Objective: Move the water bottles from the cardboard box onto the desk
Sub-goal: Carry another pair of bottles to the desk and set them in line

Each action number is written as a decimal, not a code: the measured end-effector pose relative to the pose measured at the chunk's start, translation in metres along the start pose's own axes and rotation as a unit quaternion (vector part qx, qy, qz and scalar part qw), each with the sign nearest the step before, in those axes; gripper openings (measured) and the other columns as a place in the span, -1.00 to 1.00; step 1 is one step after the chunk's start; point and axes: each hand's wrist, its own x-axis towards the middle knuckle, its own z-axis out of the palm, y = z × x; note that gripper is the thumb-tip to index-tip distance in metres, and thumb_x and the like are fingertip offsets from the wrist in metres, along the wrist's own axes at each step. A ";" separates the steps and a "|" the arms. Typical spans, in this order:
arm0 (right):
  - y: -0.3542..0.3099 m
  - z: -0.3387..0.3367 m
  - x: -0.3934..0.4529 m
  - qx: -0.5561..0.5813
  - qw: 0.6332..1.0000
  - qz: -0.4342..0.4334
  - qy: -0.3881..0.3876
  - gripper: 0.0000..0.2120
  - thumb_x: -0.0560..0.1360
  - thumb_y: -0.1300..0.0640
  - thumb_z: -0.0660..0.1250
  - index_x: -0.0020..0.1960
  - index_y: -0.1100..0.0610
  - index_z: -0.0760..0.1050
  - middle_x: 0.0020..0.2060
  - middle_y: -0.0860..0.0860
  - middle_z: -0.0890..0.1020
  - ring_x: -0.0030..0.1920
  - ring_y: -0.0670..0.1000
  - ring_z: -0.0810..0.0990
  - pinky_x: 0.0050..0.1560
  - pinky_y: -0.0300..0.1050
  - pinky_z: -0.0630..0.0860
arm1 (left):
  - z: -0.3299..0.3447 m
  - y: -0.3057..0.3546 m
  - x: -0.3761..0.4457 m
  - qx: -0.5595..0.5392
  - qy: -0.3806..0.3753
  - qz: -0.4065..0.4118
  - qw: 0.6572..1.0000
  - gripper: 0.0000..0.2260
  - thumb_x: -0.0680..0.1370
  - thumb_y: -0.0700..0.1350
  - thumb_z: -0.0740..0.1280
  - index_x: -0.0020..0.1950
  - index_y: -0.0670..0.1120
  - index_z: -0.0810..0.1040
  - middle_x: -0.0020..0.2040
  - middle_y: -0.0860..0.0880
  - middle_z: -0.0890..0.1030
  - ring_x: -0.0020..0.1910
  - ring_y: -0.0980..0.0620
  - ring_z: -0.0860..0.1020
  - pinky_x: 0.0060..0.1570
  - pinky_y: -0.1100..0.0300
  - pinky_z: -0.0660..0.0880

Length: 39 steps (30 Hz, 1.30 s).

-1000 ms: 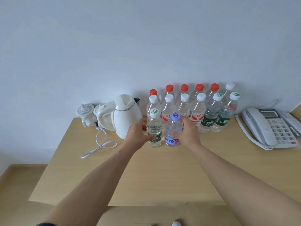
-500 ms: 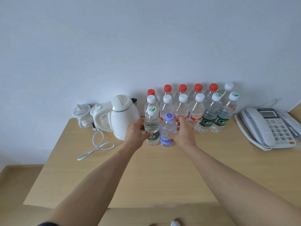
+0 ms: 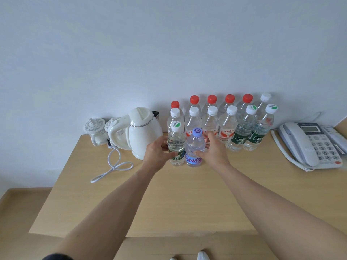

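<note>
Wooden desk: hands grip green-label bottle and purple-cap bottle.

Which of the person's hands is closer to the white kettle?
The left hand. It grips a green-label bottle right beside the kettle. The right hand holds the purple-cap bottle, farther right, with both bottles between it and the kettle.

Both bare forearms reach forward and converge toward the middle. Left hand: fingers curled, thumb pointing right, gripping a bottle. Right hand: fingers curled leftward, thumb forward, gripping a second bottle. Dark sleeve at left upper arm.
</note>
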 end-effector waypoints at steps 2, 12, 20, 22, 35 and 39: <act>-0.001 0.000 0.000 0.000 1.000 0.004 -0.005 -0.43 0.34 0.21 0.60 0.25 0.12 0.42 0.10 -0.02 0.58 0.15 -0.01 0.54 0.13 -0.05 0.52 | 0.001 0.002 0.001 -0.004 0.002 -0.005 1.000 -0.52 0.35 -0.13 0.63 0.22 -0.01 0.59 -0.07 0.00 0.69 -0.07 0.07 0.66 -0.07 0.27 0.53; -0.002 0.001 -0.002 0.004 1.000 0.005 -0.002 -0.44 0.36 0.24 0.58 0.27 0.13 0.42 0.02 -0.08 0.54 0.08 -0.02 0.55 0.07 -0.10 0.51 | 0.002 0.002 -0.001 0.000 0.005 -0.010 1.000 -0.53 0.34 -0.10 0.63 0.20 0.01 0.61 -0.11 0.01 0.69 -0.09 0.06 0.66 -0.04 0.16 0.59; -0.002 0.000 -0.003 0.000 1.000 0.018 -0.002 -0.42 0.35 0.25 0.58 0.28 0.11 0.42 -0.07 -0.23 0.50 0.01 -0.10 0.53 -0.17 -0.39 0.37 | -0.001 0.004 0.000 0.025 -0.011 -0.008 1.000 -0.54 0.35 -0.09 0.61 0.21 -0.01 0.59 -0.08 0.02 0.66 -0.06 0.07 0.63 -0.10 0.26 0.51; -0.003 -0.001 -0.003 -0.006 1.000 0.019 -0.001 -0.41 0.35 0.22 0.59 0.29 0.10 0.41 -0.05 -0.18 0.50 0.01 -0.09 0.53 -0.15 -0.31 0.38 | -0.002 0.004 0.000 0.031 -0.013 -0.006 0.999 -0.52 0.35 -0.08 0.61 0.23 0.00 0.57 -0.05 0.01 0.66 -0.04 0.06 0.62 -0.08 0.25 0.49; 0.001 0.001 0.000 0.005 1.000 0.022 -0.003 -0.41 0.36 0.26 0.58 0.31 0.08 0.42 0.14 -0.02 0.58 0.12 -0.04 0.54 0.11 -0.07 0.53 | -0.004 0.005 0.000 0.019 -0.019 0.001 1.000 -0.63 0.36 -0.13 0.60 0.13 -0.01 0.63 -0.13 0.02 0.70 -0.13 0.10 0.67 -0.07 0.15 0.62; 0.002 0.000 0.002 0.012 0.999 0.032 -0.012 -0.41 0.36 0.25 0.58 0.30 0.07 0.41 0.16 -0.02 0.57 0.19 -0.02 0.54 0.16 -0.04 0.53 | -0.004 0.007 0.001 0.021 -0.020 -0.008 1.000 -0.61 0.35 -0.11 0.62 0.14 -0.02 0.63 -0.15 0.06 0.68 -0.14 0.12 0.67 -0.13 0.26 0.57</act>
